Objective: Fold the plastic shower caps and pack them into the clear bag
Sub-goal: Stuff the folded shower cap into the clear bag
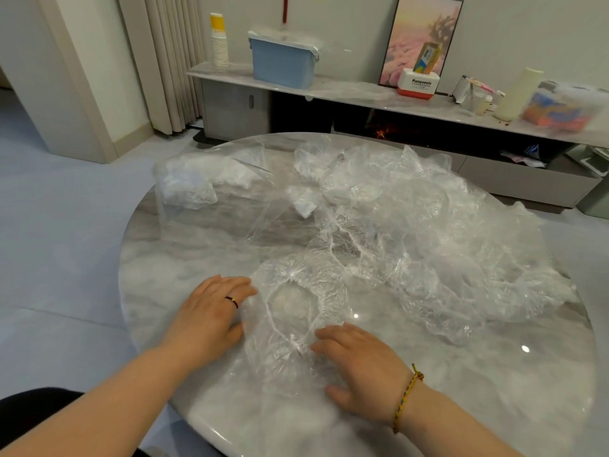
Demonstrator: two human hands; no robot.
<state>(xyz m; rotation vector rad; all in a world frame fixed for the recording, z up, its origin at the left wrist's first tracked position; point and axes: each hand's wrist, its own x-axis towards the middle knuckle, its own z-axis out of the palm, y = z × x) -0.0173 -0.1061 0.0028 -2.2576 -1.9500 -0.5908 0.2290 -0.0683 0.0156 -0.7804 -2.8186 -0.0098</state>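
Observation:
A clear plastic shower cap (291, 311) lies spread flat on the round marble table (197, 245), its white elastic ring facing up. My left hand (211, 313) rests flat on the cap's left edge, fingers straight. My right hand (359, 364) presses flat on the cap's near right side. A heap of several more crumpled shower caps (428, 232) covers the table's right and far part. The clear bag (211, 186) lies at the far left of the table, with some folded white plastic inside.
Behind the table runs a low marble shelf (346, 90) holding a blue bin (283, 61), stacked paper cups (219, 44), a white and red box (417, 84) and a picture frame (421, 37). Grey floor lies to the left.

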